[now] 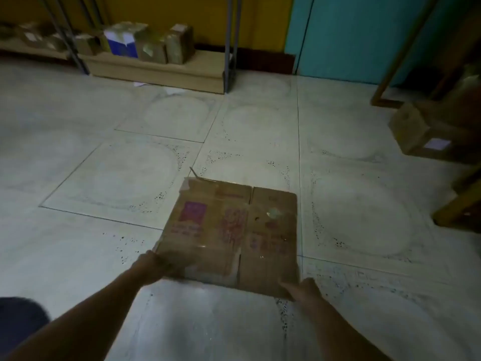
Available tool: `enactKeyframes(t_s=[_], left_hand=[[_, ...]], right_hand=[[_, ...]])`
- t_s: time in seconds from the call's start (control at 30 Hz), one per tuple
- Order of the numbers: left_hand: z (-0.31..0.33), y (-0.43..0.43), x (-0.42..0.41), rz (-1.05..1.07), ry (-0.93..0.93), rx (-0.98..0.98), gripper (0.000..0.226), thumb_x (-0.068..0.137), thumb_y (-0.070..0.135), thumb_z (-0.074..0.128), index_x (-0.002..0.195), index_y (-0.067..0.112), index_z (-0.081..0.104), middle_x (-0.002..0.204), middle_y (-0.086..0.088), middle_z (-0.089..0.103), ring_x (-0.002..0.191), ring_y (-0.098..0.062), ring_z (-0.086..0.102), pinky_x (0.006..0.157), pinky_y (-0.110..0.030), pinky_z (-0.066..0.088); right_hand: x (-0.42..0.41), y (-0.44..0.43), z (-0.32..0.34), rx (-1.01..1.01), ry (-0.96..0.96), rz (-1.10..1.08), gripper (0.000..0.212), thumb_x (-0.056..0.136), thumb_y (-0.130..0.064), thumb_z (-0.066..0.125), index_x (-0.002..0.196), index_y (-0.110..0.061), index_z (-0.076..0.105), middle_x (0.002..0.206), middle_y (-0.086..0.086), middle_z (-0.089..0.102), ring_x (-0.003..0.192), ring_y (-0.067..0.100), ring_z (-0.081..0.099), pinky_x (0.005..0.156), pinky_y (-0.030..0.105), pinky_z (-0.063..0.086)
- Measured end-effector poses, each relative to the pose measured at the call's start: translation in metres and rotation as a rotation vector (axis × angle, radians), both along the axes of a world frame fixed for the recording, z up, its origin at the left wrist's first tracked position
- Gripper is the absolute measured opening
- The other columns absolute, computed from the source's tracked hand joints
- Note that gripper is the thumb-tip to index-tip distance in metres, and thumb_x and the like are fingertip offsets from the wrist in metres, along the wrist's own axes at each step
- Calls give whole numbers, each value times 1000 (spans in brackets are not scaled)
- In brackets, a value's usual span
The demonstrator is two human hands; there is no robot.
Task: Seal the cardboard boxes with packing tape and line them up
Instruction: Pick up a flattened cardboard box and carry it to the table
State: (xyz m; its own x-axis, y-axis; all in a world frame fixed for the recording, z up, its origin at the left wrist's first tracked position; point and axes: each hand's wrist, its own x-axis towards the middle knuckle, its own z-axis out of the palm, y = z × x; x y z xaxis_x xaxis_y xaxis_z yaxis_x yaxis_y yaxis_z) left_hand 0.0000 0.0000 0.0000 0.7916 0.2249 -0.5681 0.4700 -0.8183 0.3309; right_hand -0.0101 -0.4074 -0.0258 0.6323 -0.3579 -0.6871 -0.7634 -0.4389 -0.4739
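Head view: flattened cardboard box (229, 230) lies mid-way across the tiled floor (104, 256), long axis pointing away from the person. Left hand (158, 264) grips its near-left corner. Right hand (304, 289) lays straight fingers on the near-right corner. Both blurred, equally near.

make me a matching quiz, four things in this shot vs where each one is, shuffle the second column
1. flattened carton
2. blue and white box
3. white-labelled box
4. left hand

a. far right, beside the wooden frame
b. low shelf at the yellow wall
c. carton's near left corner
d. flat on the floor tiles

Pairs: 1-d, 2-b, 3-a, 4-c
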Motion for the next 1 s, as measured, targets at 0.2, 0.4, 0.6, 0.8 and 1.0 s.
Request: enactKeyframes(t_s=[0.2, 0.4, 0.6, 0.8, 1.0], left_hand=[[-33, -18, 3, 194, 71, 234, 76, 102, 70, 48, 145, 8, 53, 140, -18, 56, 132, -32, 51, 111, -39, 47], [-45, -3, -3, 539, -17, -139, 81, 95, 58, 73, 139, -7, 54, 138, -28, 56, 126, -43, 55, 110, -50, 50], [-38, 12, -12, 668, -73, -633, 61, 85, 28, 86, 128, -7, 60, 121, -27, 69, 106, -43, 67, 92, -53, 59], [-8, 25, 8, 500, -79, -862, 68, 85, 26, 81, 142, -1, 56, 132, -35, 63, 115, -54, 64, 94, -57, 56], [99, 13, 46, 377, -164, -862, 56, 94, 25, 78, 142, 6, 58, 134, -30, 64, 109, -42, 64, 91, -52, 55]], right_hand=[[-8, 11, -34, -103, 1, -131, 92, 71, -64, 88, 128, 4, 63, 116, 19, 71, 101, 32, 71, 88, 41, 61], [-13, -12, -22, 61, -151, -216, 76, 74, -46, 93, 126, 3, 68, 116, 21, 74, 91, 29, 68, 78, 36, 58], [-9, -26, 4, 411, -207, -325, 53, 81, -15, 89, 126, 1, 68, 107, 15, 76, 90, 31, 75, 57, 34, 62], [12, -33, 31, 409, -323, -264, 51, 82, -17, 89, 127, -6, 69, 105, 9, 76, 96, 28, 73, 73, 39, 64], [37, -57, 137, 358, -442, -216, 56, 79, -29, 92, 127, -11, 70, 115, 9, 75, 101, 31, 73, 95, 52, 60]])
